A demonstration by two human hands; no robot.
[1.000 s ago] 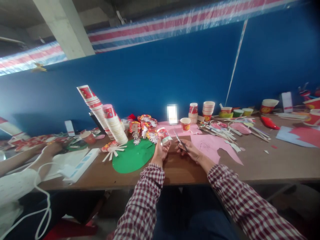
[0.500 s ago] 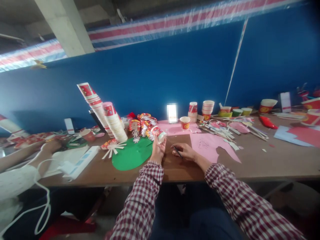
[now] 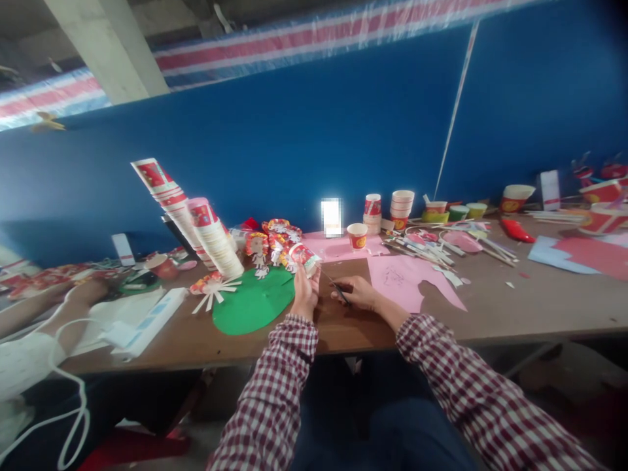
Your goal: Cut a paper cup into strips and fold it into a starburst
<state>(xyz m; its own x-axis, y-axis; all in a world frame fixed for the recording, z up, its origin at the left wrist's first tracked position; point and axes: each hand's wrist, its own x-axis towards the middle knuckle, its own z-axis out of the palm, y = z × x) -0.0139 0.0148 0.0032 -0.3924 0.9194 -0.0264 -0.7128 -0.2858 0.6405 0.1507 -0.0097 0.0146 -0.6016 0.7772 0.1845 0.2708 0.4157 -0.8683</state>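
My left hand [image 3: 306, 292] is closed around a red and white paper cup [image 3: 301, 257], tilted on its side above the table. In my right hand [image 3: 357, 292] is a pair of scissors [image 3: 342, 294] with dark handles; its thin blades point toward the cup. Whether the blades touch the cup's rim I cannot tell. A round green sheet [image 3: 252, 307] lies just left of my left hand. Beside my right hand is a pink sheet [image 3: 392, 278] with drawn lines and a cut-out edge.
Tall paper cup stacks [image 3: 216, 239] lean at the left, near a cup cut into strips [image 3: 216, 288] and paper figures [image 3: 258, 248]. A single cup [image 3: 357, 237] stands ahead. Brushes [image 3: 422, 255] lie to the right. At far left are a power strip [image 3: 152, 320] and another person's arm [image 3: 73, 307].
My right hand has turned the scissors so that the blades show and point toward the cup. The cup is tilted a little differently. The whole view has shifted slightly.
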